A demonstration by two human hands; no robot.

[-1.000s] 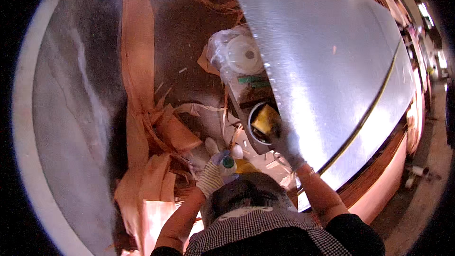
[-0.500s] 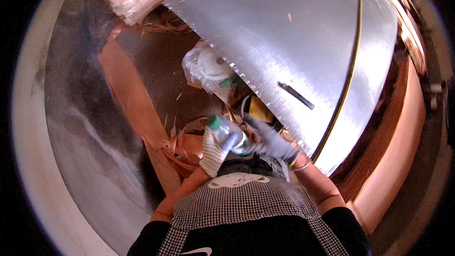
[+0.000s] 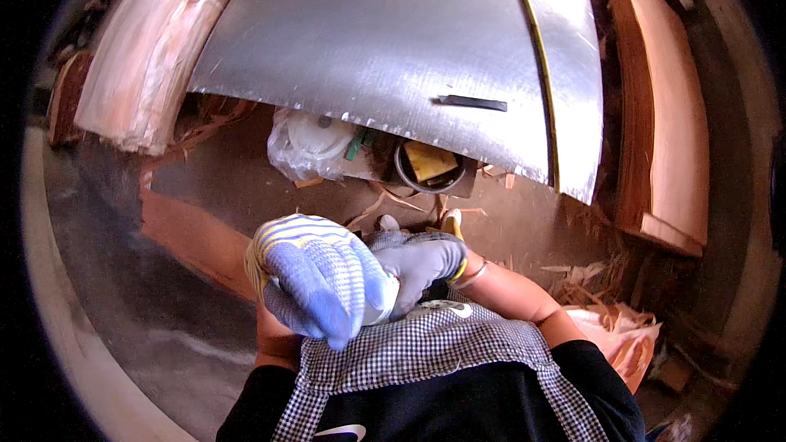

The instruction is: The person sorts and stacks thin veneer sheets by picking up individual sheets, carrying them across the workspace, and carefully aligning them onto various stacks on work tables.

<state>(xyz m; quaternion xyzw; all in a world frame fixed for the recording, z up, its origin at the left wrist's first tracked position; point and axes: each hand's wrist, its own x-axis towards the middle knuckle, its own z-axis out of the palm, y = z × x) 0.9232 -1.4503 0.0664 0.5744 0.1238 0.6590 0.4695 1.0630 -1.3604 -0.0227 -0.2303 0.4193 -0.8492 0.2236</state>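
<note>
My left hand (image 3: 315, 278), in a striped white, blue and yellow knit glove, is raised in front of my chest. Its fingers are curled over one end of a clear plastic bottle (image 3: 381, 303). Only a short piece of the bottle shows between my hands; its green cap is hidden now. Against the bottle's other side is my right hand (image 3: 422, 270), in a grey glove with a yellow cuff, its fingers closed round it. Both hands are close to my checked apron (image 3: 458, 344).
Ahead lies a metal-topped table (image 3: 352, 41) with a black strip-like tool (image 3: 475, 103) and a long thin rod (image 3: 536, 49). Below its edge are a bucket (image 3: 401, 172) and a plastic bag (image 3: 282, 147). Wood veneer stacks (image 3: 155, 49) flank it.
The bottle has come up closer to my chest. My left hand has closed over its capped end, and my right hand has come in against it. The view has turned toward the table.
</note>
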